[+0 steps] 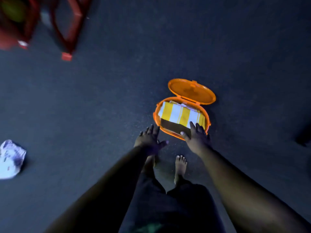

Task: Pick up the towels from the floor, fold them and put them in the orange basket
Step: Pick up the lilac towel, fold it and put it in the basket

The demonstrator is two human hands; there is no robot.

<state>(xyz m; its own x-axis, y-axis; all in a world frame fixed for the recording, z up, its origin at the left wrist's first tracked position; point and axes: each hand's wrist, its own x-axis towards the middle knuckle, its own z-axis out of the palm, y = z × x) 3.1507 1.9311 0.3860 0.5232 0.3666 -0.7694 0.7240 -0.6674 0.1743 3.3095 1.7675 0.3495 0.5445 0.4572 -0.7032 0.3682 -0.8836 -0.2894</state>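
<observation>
We see a dark floor (235, 47), orange basket (155, 117) on it, crumpled white towel (11, 159) at left, red stool leg (66, 56), our bare feet (180, 167).

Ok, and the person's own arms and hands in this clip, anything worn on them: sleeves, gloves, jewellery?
Both forearms are bare as far as the frame shows, with no sleeves. The left hand and right hand wear no gloves, and no watch, ring or bracelet can be made out, though the picture is dim. The fingernails look pale. Lower down there are dark trousers and bare feet.

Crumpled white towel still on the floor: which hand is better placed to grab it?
Left. The left hand is open, on the white towel side; the right hand hovers over the orange basket.
</observation>
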